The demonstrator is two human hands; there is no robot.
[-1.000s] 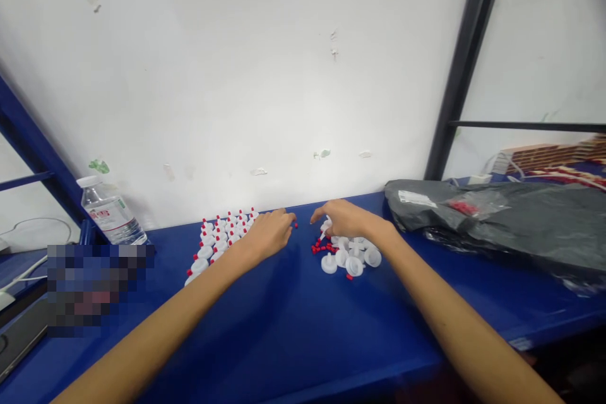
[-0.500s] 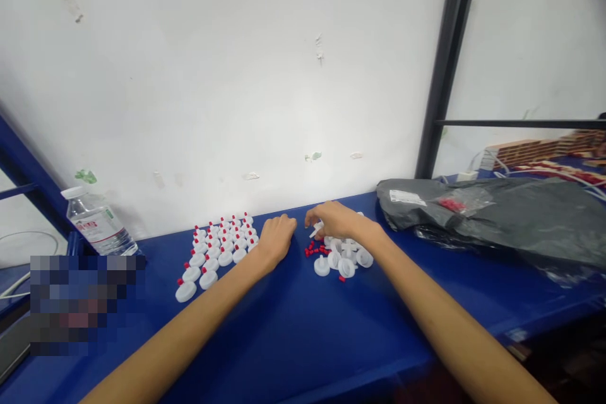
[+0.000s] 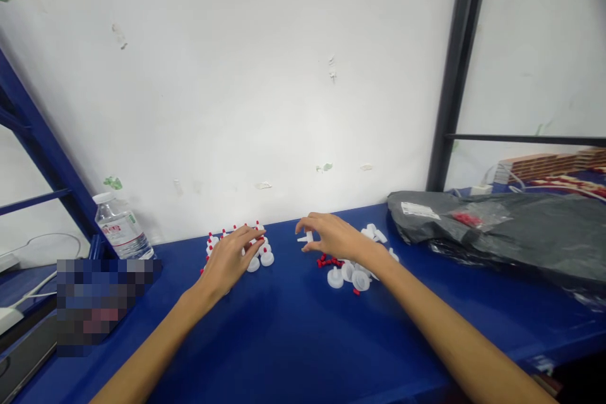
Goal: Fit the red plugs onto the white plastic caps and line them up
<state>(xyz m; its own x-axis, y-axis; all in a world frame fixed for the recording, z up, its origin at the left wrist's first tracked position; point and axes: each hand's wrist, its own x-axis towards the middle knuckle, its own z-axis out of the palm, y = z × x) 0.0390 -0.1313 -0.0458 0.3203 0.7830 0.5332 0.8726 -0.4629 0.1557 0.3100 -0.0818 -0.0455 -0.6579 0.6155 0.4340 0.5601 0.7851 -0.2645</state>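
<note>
Pinching a white spout cap in the right hand, thumb below and fingers above, maybe to leave the thin spout free, near loose red tips and loose white caps on the blue table. Reaching with the left hand over red-topped caps, lined up maybe to stay neat, with thumb and finger a little apart, but impossible to tell if gripping anything. Red writing on the bottle and a white sticker on the grey bag, both too small to read.
</note>
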